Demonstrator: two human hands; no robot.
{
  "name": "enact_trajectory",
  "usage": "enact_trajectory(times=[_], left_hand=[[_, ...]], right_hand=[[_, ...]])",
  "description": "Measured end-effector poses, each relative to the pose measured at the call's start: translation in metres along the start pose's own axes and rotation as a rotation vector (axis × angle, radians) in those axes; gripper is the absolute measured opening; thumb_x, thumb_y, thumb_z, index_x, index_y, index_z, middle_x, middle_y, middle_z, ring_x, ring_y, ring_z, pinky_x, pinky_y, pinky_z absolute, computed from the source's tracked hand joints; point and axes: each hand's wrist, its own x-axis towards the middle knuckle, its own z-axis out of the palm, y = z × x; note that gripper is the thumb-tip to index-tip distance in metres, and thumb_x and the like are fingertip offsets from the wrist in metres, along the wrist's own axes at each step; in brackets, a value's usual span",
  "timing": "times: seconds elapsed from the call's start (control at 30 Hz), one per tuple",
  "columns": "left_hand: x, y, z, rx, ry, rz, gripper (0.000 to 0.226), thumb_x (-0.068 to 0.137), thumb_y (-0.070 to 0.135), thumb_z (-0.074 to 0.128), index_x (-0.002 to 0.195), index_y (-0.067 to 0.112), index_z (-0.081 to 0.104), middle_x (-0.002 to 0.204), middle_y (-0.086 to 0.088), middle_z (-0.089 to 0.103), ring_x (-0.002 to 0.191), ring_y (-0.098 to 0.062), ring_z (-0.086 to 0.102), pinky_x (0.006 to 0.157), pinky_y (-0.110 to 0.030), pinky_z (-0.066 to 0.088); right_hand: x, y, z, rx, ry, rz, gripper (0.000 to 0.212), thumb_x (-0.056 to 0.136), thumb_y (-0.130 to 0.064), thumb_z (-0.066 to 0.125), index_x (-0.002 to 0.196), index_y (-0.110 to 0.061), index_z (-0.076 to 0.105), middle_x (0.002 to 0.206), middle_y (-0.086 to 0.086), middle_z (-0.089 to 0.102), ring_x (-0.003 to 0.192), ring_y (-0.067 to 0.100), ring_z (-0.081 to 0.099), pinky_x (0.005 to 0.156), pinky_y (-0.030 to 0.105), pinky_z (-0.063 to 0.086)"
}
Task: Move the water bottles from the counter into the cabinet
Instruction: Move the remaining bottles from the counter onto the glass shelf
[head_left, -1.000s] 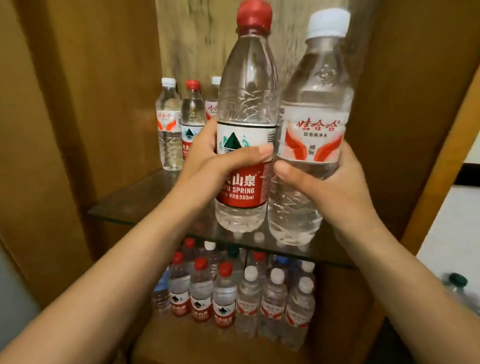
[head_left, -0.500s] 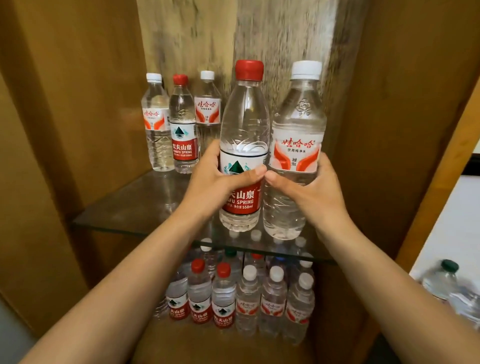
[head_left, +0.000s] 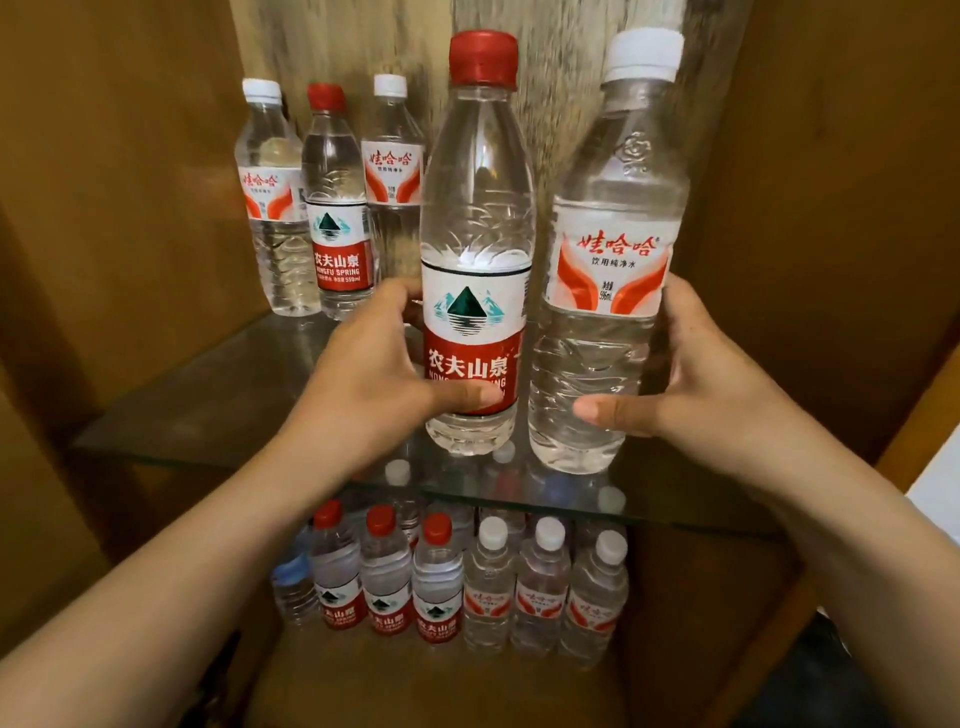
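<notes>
At the front edge of the glass shelf (head_left: 218, 415), the two bottles have come lower and deeper into the cabinet than half a second ago, and their bases now seem to rest on the glass, so this pair looks all but delivered. The left hand (head_left: 363, 384) grips the red-capped bottle (head_left: 478, 260), thumb across its red label; the right hand (head_left: 711, 379) grips the white-capped bottle (head_left: 608, 291) low on its ribbed clear body. Both stand upright, just beside each other, full and sealed. Behind them at the back left stand three bottles (head_left: 332, 208).
</notes>
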Motion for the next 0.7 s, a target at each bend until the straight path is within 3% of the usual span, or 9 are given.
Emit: enact_trajectory(times=[0.1,0.3,0.43,0.57,0.7], left_hand=[[0.009,-0.005,0.005,0.041,0.027,0.017,0.084,0.046,0.040,0.082,0.119,0.029,0.042,0.110,0.018,0.053,0.091,0.004,0.053,0.081,-0.024,0.046],[0.049,-0.022,0.013,0.084,0.074,0.014,0.080,0.058,0.027,0.085,0.125,0.019,0.043,0.124,0.005,0.056,0.107,-0.010,0.051,0.090,-0.029,0.043],[0.084,-0.033,0.021,0.148,0.124,-0.015,0.079,0.061,0.025,0.084,0.128,0.016,0.043,0.128,-0.004,0.047,0.120,-0.020,0.046,0.102,-0.037,0.038],[0.113,-0.039,0.029,0.156,0.157,-0.072,0.076,0.061,0.021,0.084,0.127,0.013,0.046,0.130,-0.009,0.045,0.123,-0.024,0.042,0.103,-0.038,0.035],[0.131,-0.041,0.037,0.148,0.223,-0.120,0.076,0.061,0.016,0.085,0.124,0.008,0.044,0.130,-0.011,0.047,0.122,-0.027,0.045,0.103,-0.040,0.039]], right_hand=[[0.010,0.001,0.005,0.019,0.018,0.033,0.099,0.063,-0.005,0.080,0.141,-0.031,0.025,0.128,-0.014,0.053,0.120,0.010,0.050,0.101,0.049,0.044],[0.056,0.008,0.018,-0.027,0.071,0.130,0.100,0.066,-0.003,0.079,0.142,-0.030,0.020,0.137,-0.002,0.048,0.128,0.023,0.044,0.099,0.057,0.042],[0.094,0.012,0.027,-0.093,0.109,0.193,0.097,0.068,-0.002,0.077,0.142,-0.028,0.020,0.134,0.001,0.050,0.123,0.026,0.047,0.098,0.053,0.045],[0.124,0.017,0.035,-0.079,0.131,0.274,0.095,0.070,0.001,0.075,0.141,-0.030,0.020,0.127,0.002,0.052,0.115,0.029,0.051,0.088,0.052,0.051],[0.141,0.022,0.041,-0.076,0.144,0.291,0.092,0.072,0.000,0.074,0.140,-0.031,0.020,0.126,0.004,0.051,0.103,0.027,0.052,0.059,0.043,0.055]])
